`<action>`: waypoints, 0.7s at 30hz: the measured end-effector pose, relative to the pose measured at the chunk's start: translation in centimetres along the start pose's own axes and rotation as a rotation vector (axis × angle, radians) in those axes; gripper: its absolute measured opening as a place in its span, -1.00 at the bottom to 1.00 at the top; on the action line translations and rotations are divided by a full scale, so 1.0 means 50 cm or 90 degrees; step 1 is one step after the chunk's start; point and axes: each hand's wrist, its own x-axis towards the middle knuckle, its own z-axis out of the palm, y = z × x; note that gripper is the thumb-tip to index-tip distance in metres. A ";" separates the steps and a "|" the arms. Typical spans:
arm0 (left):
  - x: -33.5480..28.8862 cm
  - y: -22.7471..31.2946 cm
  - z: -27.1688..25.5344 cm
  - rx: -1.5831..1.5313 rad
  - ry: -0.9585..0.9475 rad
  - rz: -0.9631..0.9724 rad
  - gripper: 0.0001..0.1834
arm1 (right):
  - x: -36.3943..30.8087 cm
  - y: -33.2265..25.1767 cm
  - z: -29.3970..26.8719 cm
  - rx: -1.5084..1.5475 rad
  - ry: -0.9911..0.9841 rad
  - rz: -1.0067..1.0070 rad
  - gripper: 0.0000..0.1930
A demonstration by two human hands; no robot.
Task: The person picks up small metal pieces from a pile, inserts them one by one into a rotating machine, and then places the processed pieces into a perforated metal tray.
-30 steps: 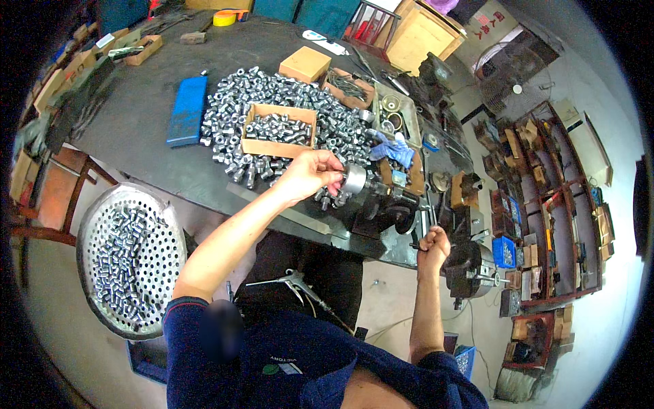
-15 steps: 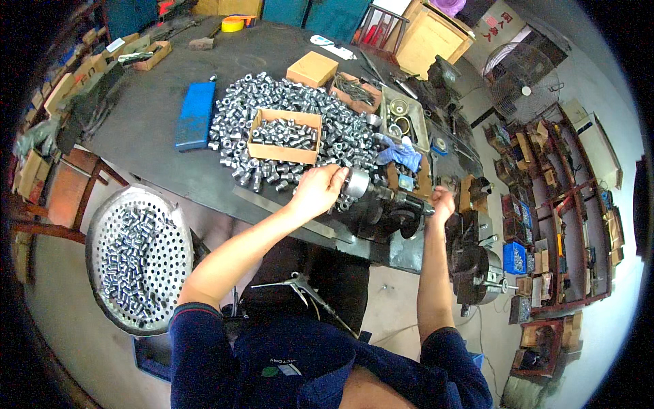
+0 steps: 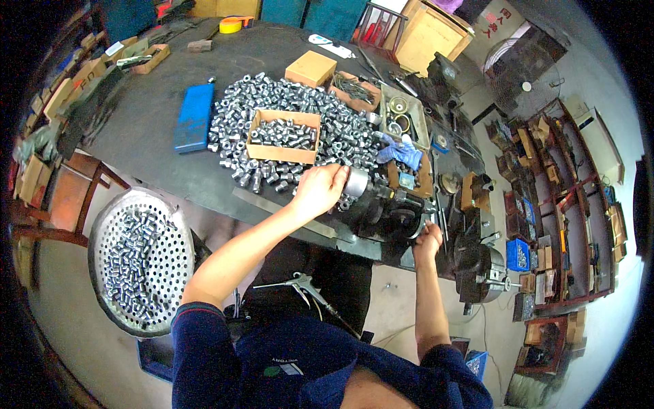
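Observation:
My left hand is closed against the left face of a silver cylindrical chuck on a small dark bench machine. Whatever its fingers pinch there is hidden from view. To the right of the machine, my right hand curls around a lever whose light tip pokes out above the fingers. Just behind the left hand spreads a large heap of shiny metal fittings. Amid the heap sits an open cardboard box filled with more fittings.
A perforated metal basin holding fittings stands at left, below table height. An air blow gun hangs by the table's front edge. Around the heap are a blue box, a closed carton and a blue glove. Shelves line the right.
My right hand has swung down toward me and slightly left, along with the lever. The left hand stays at the chuck.

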 end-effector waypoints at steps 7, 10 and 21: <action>0.013 -0.004 0.001 0.006 -0.012 0.011 -0.61 | 0.141 -0.067 0.086 -0.130 -0.032 -0.378 -0.84; 0.015 0.002 -0.010 -0.061 -0.071 -0.097 -0.63 | 0.054 -0.138 0.105 0.070 -0.074 -0.346 -0.82; -0.001 0.007 -0.028 -0.165 -0.101 -0.132 -0.60 | 0.047 0.032 -0.055 -0.057 0.030 -0.144 -0.85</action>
